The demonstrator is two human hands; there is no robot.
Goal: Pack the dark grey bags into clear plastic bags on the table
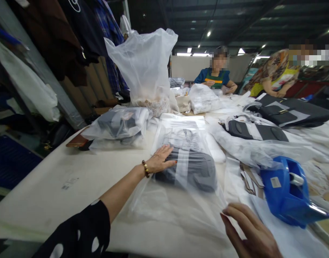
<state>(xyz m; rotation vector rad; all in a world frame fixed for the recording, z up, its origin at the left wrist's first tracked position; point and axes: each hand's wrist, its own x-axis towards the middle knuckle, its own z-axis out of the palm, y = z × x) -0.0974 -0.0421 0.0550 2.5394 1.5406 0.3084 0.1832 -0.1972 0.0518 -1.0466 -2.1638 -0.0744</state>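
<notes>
A dark grey bag (196,170) with a pale band around it lies inside a clear plastic bag (164,204) on the white-covered table (53,179). My left hand (160,160) rests flat on the left part of the packed bag, fingers stretched out, a bead bracelet at the wrist. Near the lower right corner of the plastic is my right hand (247,225), its fingers bent and thumb apart from them, with nothing visible between them. Whether it touches the plastic's edge is hard to tell.
A blue tape dispenser (284,193) stands at the right. Wrapped dark bags (118,123) lie at the left, behind them a tall plastic sack (149,68). Unwrapped black bags (293,109) lie at the back right. Two people (214,77) are across the table.
</notes>
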